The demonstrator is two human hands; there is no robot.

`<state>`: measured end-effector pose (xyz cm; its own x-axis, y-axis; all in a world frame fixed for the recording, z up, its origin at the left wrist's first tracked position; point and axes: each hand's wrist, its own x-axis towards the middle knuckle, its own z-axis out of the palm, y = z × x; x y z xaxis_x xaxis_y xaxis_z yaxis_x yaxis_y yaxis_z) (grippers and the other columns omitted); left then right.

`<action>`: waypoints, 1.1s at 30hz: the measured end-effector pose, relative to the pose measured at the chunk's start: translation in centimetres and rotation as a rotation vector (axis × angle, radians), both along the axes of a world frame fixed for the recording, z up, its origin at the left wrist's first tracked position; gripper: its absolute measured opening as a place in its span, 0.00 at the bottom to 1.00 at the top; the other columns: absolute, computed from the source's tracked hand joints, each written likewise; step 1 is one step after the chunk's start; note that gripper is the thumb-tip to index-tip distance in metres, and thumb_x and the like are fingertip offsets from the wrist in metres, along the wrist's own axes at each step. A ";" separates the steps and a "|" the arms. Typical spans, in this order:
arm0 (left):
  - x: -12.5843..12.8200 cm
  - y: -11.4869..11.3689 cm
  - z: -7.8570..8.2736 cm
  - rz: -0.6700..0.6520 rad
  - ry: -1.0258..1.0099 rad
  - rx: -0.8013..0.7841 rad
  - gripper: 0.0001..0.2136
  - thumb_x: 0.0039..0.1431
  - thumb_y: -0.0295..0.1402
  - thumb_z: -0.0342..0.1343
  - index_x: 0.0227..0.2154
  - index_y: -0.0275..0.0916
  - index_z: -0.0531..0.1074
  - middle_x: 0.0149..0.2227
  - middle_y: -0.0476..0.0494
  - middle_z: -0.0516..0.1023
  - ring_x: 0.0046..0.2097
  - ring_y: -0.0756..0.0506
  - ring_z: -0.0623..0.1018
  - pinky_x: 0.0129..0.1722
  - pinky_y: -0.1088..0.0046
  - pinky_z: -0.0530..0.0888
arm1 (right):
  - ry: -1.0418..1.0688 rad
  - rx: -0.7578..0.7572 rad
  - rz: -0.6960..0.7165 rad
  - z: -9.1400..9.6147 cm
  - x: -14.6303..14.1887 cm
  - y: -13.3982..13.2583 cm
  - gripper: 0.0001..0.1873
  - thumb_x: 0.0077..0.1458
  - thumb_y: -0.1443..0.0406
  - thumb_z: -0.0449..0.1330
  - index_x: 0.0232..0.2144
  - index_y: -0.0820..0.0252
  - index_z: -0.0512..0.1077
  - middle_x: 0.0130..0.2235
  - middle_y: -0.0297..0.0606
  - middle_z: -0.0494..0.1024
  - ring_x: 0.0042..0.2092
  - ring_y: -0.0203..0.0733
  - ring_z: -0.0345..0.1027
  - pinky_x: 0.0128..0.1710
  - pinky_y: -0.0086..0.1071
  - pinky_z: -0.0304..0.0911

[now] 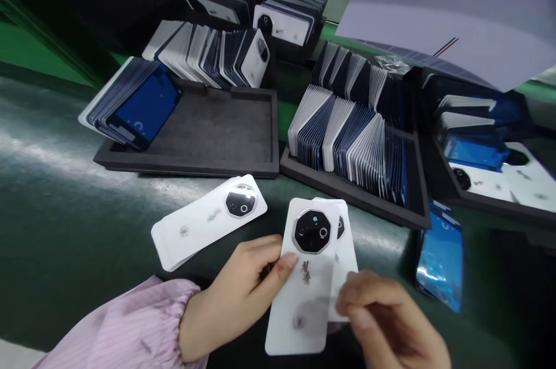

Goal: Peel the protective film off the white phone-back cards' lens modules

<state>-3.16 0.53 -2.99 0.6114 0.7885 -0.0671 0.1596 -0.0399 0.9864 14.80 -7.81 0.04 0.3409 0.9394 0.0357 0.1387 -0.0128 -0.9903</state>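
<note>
My left hand [243, 293] grips a white phone back cover [299, 305] by its left edge, thumb on top. The cover stands tilted up, with a black octagonal camera area near its top. Behind it and to the right is a second white phone back cover [343, 253], partly hidden. My right hand [391, 317] has its thumb and fingertips pinched together at that second cover's lower right edge. To the left, a small stack of white phone back covers [197, 230] lies on the dark green table [99, 224].
A black tray [217, 131] holds rows of upright covers, with a blue-faced group [145, 105] at its left. Right of it, another tray [347, 186] is packed with covers. Blue-filmed pieces [441, 259] lie on the table. A large pale sheet [447, 10] hangs at upper right.
</note>
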 end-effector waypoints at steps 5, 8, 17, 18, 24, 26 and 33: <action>0.1 -0.1 0.7 -0.074 -0.151 -0.070 0.17 0.76 0.30 0.48 0.27 0.40 0.63 0.27 0.54 0.65 0.28 0.51 0.66 0.28 0.76 0.62 | 0.169 -0.013 -0.343 -0.3 1.8 0.0 0.10 0.60 0.58 0.71 0.31 0.56 0.78 0.24 0.30 0.70 0.25 0.33 0.64 0.26 0.25 0.64; 0.1 -0.1 1.0 -0.097 -0.233 -0.083 0.17 0.75 0.27 0.49 0.26 0.41 0.60 0.28 0.54 0.63 0.29 0.51 0.63 0.28 0.76 0.60 | 0.233 0.010 -0.375 -0.3 2.1 0.0 0.11 0.59 0.57 0.72 0.30 0.56 0.77 0.21 0.28 0.66 0.24 0.33 0.63 0.23 0.25 0.62; -0.4 -0.2 1.5 -0.097 -0.255 0.045 0.15 0.71 0.23 0.51 0.27 0.41 0.59 0.28 0.53 0.63 0.28 0.52 0.64 0.27 0.77 0.59 | 0.231 0.006 -0.373 -0.2 1.8 0.3 0.13 0.55 0.56 0.74 0.30 0.57 0.77 0.23 0.30 0.69 0.23 0.32 0.64 0.20 0.24 0.62; -0.4 -0.2 1.5 -0.092 -0.247 0.065 0.15 0.70 0.23 0.51 0.27 0.41 0.58 0.28 0.54 0.62 0.28 0.52 0.64 0.27 0.77 0.59 | 0.231 0.013 -0.377 -0.2 1.7 0.3 0.13 0.55 0.56 0.74 0.30 0.57 0.78 0.23 0.30 0.69 0.23 0.32 0.64 0.20 0.24 0.62; -0.5 -0.1 1.9 -0.068 -0.244 0.064 0.15 0.70 0.23 0.51 0.27 0.41 0.58 0.28 0.53 0.63 0.28 0.52 0.65 0.26 0.76 0.60 | 0.259 0.034 -0.375 -0.4 1.6 0.4 0.08 0.57 0.60 0.72 0.32 0.55 0.79 0.22 0.30 0.70 0.22 0.33 0.60 0.20 0.26 0.59; -0.6 -0.2 2.1 -0.055 -0.241 0.045 0.15 0.71 0.25 0.51 0.27 0.41 0.59 0.28 0.53 0.64 0.28 0.52 0.65 0.26 0.76 0.60 | 0.234 0.023 -0.385 -0.4 1.6 0.4 0.07 0.56 0.59 0.72 0.31 0.54 0.79 0.23 0.31 0.71 0.22 0.34 0.59 0.19 0.27 0.58; -0.6 -0.5 2.3 -0.002 -0.269 -0.010 0.17 0.74 0.27 0.51 0.26 0.41 0.56 0.25 0.55 0.58 0.26 0.52 0.59 0.24 0.76 0.57 | 0.187 -0.005 -0.427 -0.6 1.6 0.3 0.09 0.55 0.57 0.73 0.30 0.52 0.79 0.24 0.32 0.74 0.22 0.36 0.59 0.18 0.28 0.59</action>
